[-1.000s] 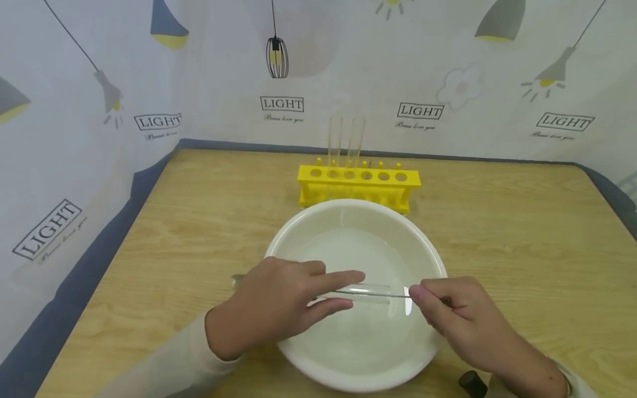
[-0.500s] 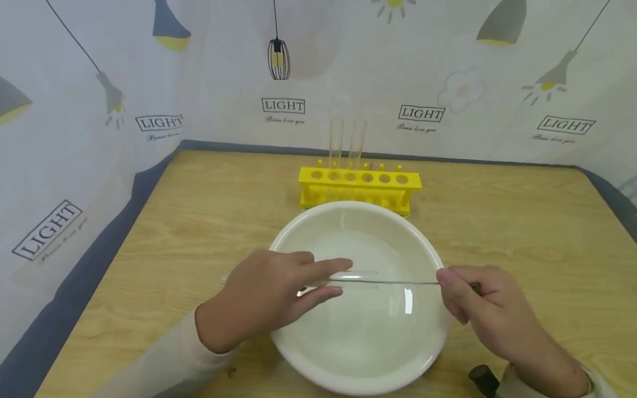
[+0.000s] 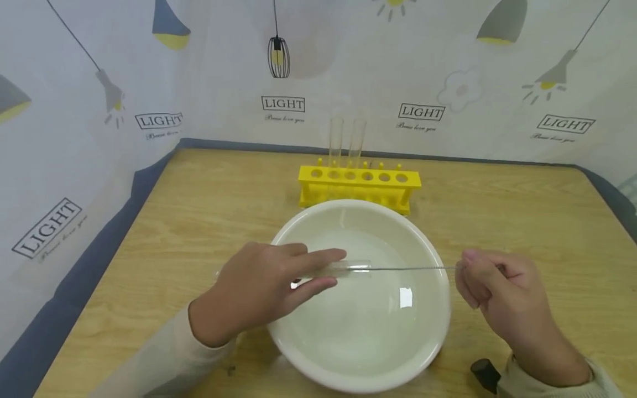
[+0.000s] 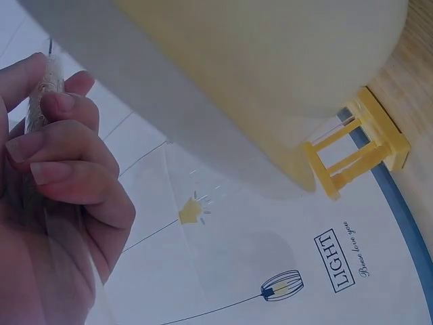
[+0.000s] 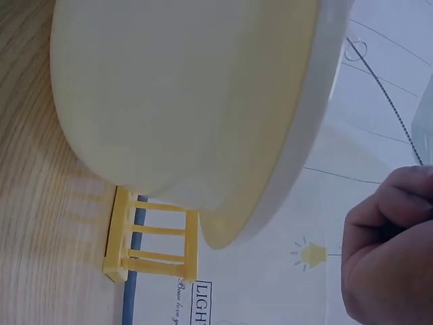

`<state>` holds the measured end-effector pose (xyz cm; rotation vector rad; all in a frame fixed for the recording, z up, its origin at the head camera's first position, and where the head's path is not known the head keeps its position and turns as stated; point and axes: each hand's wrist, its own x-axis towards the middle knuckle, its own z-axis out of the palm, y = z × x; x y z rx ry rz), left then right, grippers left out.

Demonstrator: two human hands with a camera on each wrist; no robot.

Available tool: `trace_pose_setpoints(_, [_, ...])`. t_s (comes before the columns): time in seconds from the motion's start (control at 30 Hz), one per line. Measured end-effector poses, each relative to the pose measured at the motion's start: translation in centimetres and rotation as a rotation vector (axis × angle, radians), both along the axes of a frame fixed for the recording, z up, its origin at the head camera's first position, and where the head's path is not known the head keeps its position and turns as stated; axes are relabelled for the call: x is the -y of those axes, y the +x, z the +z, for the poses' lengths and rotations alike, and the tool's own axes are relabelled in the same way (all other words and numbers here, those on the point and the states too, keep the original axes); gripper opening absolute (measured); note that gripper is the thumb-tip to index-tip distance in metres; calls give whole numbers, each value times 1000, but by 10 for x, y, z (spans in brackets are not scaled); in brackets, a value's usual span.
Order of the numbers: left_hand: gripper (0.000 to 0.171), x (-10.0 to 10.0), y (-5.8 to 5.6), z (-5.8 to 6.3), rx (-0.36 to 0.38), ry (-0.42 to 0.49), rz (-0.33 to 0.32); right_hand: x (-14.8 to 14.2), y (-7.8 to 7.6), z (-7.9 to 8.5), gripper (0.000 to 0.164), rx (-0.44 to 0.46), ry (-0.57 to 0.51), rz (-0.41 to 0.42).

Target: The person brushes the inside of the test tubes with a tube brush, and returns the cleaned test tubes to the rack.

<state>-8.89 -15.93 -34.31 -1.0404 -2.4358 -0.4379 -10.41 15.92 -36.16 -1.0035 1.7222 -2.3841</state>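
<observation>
My left hand curls round a clear glass test tube, held level over the white basin. The tube's mouth points right. In the left wrist view, the bristles of a test tube brush show inside the glass under the fingers. Its thin twisted wire runs out of the mouth to my right hand, which grips the handle end beyond the basin's right rim. The right wrist view shows the wire slanting into that fist. Water lies in the basin.
Behind the basin stands a yellow test tube rack, with two upright glass tubes in it. A black cylindrical object lies by the right sleeve. Patterned cloth hangs behind the wooden table.
My right hand has moved right and slightly up, drawing more of the brush's wire out of the test tube. My left hand has shifted a little left and up with the tube.
</observation>
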Motion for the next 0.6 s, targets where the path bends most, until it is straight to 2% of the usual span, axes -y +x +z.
trace_pose_setpoints(0.3, [31,3,-2,1,12,10,8,2,-11,-3,42,-71,-234,72])
trace_pose_setpoints(0.6, [32,7,-4,5,12,-4,23,-3,-13,-1,45,-17,-330,-23])
